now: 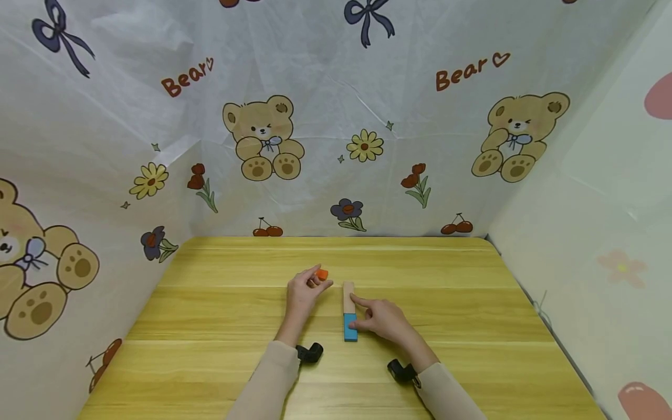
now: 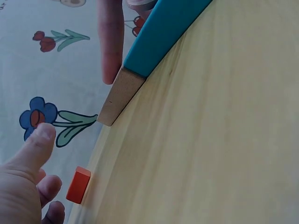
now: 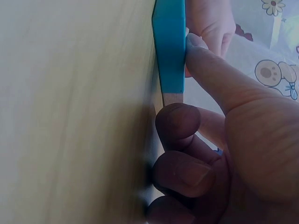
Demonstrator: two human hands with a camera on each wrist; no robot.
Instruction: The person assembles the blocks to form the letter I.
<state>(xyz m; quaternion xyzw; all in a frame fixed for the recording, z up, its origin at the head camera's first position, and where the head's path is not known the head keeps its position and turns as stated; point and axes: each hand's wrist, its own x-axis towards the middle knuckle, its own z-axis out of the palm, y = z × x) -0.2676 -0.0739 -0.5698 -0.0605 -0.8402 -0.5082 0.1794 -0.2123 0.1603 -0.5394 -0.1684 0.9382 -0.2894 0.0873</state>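
A blue block [image 1: 350, 328] and a plain wooden block [image 1: 349, 296] lie end to end on the table, in line away from me. My right hand [image 1: 385, 319] is at their right side, its straight index finger touching the wooden block and its thumb [image 3: 212, 65] against the blue one. The other right fingers are curled under. A small orange block [image 1: 322, 275] stands on the table to the left, beyond the wooden block. Beside it is my left hand [image 1: 303, 294], index fingertip at its left edge. In the left wrist view, the thumb [image 2: 39, 142] is apart from the orange block.
The yellow wood-grain table [image 1: 210, 326] reaches back to a white cloth wall [image 1: 315, 192] printed with bears and flowers. More cloth hangs along both sides. A small black camera [image 1: 310, 353] sits at my left wrist, another black camera [image 1: 402, 371] at my right.
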